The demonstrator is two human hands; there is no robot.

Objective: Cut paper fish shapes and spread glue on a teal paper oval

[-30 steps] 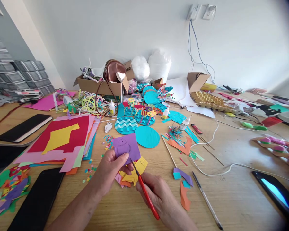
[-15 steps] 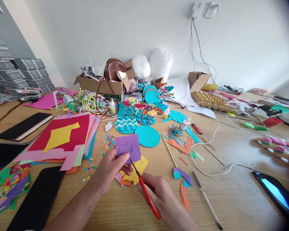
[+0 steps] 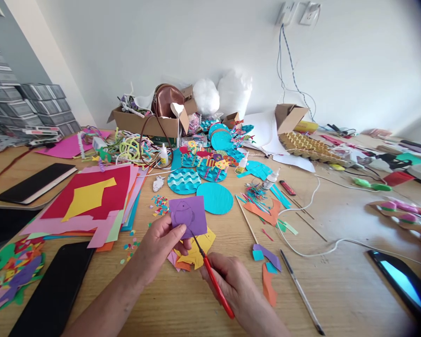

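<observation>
Two bare hands hung over a wooden table [image 3: 154, 306] in the head view: the left hand [image 3: 164, 239] pinched a purple paper [image 3: 196, 215] by its lower-left part, the right hand [image 3: 229, 277] closed around red-handled scissors [image 3: 214, 283] at its lower edge. The sheet, above yellow cutouts [image 3: 206, 241], looked light, thin and easily creased (its plain margin seemed the safest hold). The grip behind the sheet was hidden, the blades' bite hard to make out, and pink-and-green pieces [image 3: 407, 218] at far right blurred.

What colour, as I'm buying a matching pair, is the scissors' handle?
The scissors' handle is red, seen best in the head view.
</observation>
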